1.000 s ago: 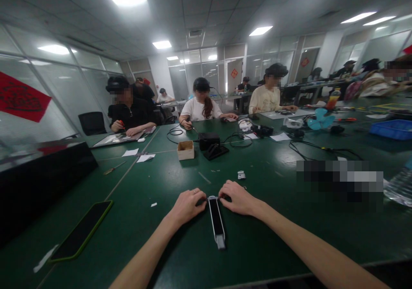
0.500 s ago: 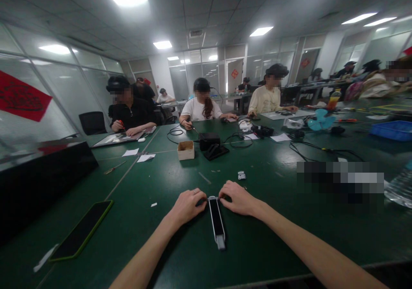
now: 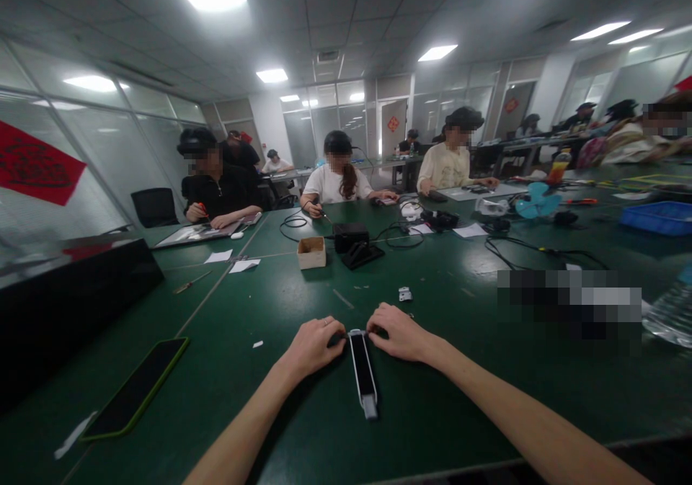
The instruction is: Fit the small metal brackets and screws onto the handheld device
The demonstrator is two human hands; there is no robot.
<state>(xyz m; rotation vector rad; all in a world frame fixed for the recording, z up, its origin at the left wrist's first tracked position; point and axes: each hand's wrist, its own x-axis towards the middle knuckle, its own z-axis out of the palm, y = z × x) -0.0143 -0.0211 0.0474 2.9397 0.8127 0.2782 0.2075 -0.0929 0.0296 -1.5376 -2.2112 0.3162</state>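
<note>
On the glass wall at the left, a red paper banner [image 3: 40, 164] bears large dark characters too blurred to read; a red diamond-shaped sign [image 3: 393, 123] on the far door is also marked illegibly. A slim white-framed strip [image 3: 362, 373] with a dark face and a silvery block at its near end lies on the green table [image 3: 243, 420], between the two hands. The left hand [image 3: 314, 344], wearing a ring [image 3: 326, 321], and the right hand [image 3: 401, 332] rest with curled fingers on either side of the strip's far end; whether they grip it or only lie against it cannot be told. Just beyond the right hand sits a small metal bracket [image 3: 405, 294], and a white scrap [image 3: 258, 344] lies left of the left hand. Farther left is a green-edged phone [image 3: 135, 390], with a screwdriver [image 3: 192, 282] beyond it. Ahead, an open box [image 3: 312, 256] stands beside a black device [image 3: 351, 238], in front of a person in white [image 3: 338, 186]. To the right are a pixelated patch, a clear bottle [image 3: 670, 312], a blue tray [image 3: 649, 228] and a turquoise fan blade [image 3: 538, 201].
</note>
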